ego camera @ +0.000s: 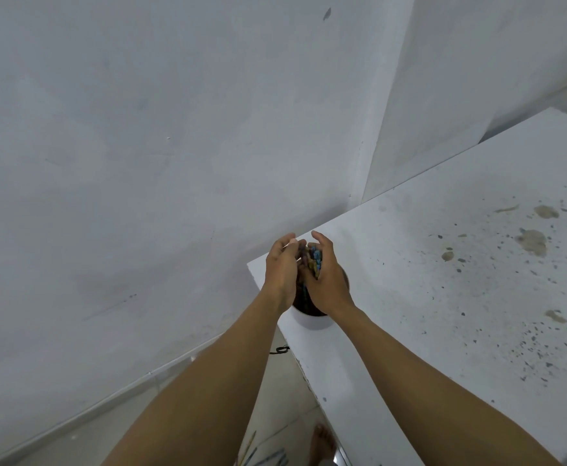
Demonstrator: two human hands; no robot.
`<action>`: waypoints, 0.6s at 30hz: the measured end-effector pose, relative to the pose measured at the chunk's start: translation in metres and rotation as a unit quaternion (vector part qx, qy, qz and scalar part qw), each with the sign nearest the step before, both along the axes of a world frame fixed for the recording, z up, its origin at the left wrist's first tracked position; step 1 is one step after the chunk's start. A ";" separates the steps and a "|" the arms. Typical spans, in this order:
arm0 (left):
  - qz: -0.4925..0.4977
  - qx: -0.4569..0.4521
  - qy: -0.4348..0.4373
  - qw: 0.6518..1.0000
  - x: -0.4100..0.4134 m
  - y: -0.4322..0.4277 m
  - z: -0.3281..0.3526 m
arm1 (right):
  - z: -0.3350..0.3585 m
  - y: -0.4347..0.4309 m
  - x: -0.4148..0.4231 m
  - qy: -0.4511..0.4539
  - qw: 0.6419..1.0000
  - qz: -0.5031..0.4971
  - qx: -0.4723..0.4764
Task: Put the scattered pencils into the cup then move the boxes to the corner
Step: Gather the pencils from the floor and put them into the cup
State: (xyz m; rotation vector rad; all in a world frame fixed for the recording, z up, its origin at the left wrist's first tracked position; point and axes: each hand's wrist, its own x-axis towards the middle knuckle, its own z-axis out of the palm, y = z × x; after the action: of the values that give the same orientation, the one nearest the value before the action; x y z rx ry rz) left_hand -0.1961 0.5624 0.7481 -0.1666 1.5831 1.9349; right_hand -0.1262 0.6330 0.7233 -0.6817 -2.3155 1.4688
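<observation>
Loose pencils on floor (262,457), near, uncollected; my left hand (280,274) and right hand (327,280) cupped together around a pencil bundle (310,260), steadying it upright into the white cup (309,319) at the table's (443,297) left edge.

White cup (310,321), dark brown on the inside where the rim shows. The pencils (315,260) bunched above it show blue at the tips, with darker purplish-brown ones alongside; further colours are too small to tell. White table (443,297), speckled all over with dark grey flecks and several brownish-tan stains toward the right. Walls (141,146) a pale grey-white, one small dark mark high up. Floor (285,398) pale cream tile, glossy. More pencils on the floor (265,457) at the bottom edge: one yellowish, others blue-grey. A thin black cable (280,350) beside the table edge.
</observation>
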 end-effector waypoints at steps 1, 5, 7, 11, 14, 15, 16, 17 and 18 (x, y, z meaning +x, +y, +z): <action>0.004 0.014 -0.008 1.000 0.000 -0.003 0.000 | 0.001 0.001 0.000 0.000 1.000 -0.004 -0.004; -0.016 0.002 0.016 1.000 -0.002 -0.009 0.000 | 0.004 0.009 -0.002 0.012 0.999 -0.028 -0.035; -0.021 -0.047 0.066 0.997 -0.002 -0.008 0.002 | 0.006 0.011 -0.004 0.012 0.999 -0.025 -0.029; 0.024 -0.145 0.179 0.973 0.002 -0.011 0.000 | 0.010 0.008 -0.005 0.004 1.000 -0.013 -0.021; 0.023 -0.177 0.212 0.961 0.006 -0.017 -0.002 | 0.015 0.007 -0.005 0.020 0.999 -0.030 -0.003; 0.015 -0.184 0.227 0.956 0.007 -0.020 -0.002 | 0.017 0.006 -0.005 0.027 0.999 -0.032 0.019; 0.007 -0.191 0.239 0.952 0.008 -0.022 -0.002 | 0.018 0.007 -0.005 0.033 0.998 -0.035 0.047; 0.002 -0.193 0.247 0.950 0.008 -0.025 -0.001 | 0.019 0.007 -0.005 0.034 0.996 -0.037 0.075; -0.004 -0.192 0.254 0.948 0.010 -0.028 0.000 | 0.020 0.007 -0.004 0.031 0.994 -0.038 0.102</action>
State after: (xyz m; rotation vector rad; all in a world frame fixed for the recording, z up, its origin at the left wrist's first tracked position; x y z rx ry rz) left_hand -0.1864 0.5345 0.7485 0.1982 2.2875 1.7227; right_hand -0.1306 0.6403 0.7436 -0.6485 -2.3249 1.1823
